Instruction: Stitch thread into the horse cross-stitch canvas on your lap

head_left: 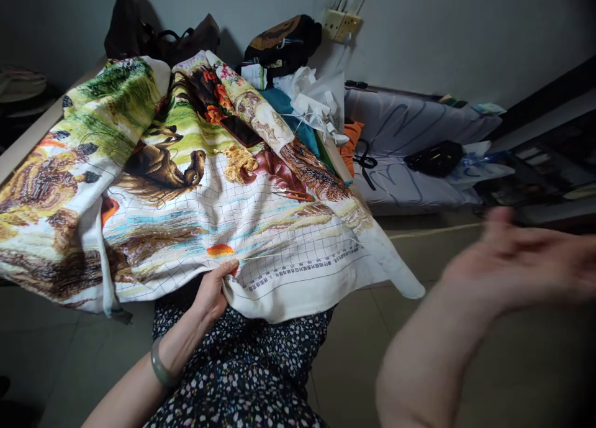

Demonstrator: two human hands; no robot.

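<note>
Left hand (212, 294) fingers pinch the cross-stitch cloth's (195, 192) lower edge; blurred right hand (516, 263) fingers spread, raised well right of the cloth.

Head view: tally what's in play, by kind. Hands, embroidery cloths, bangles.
Hands: 2 (left hand grips the cloth edge; right hand raised off to the side, blurred, apparently empty)
Embroidery cloth: 1
Green bangle: 1, on the left wrist
Total: 4
</note>
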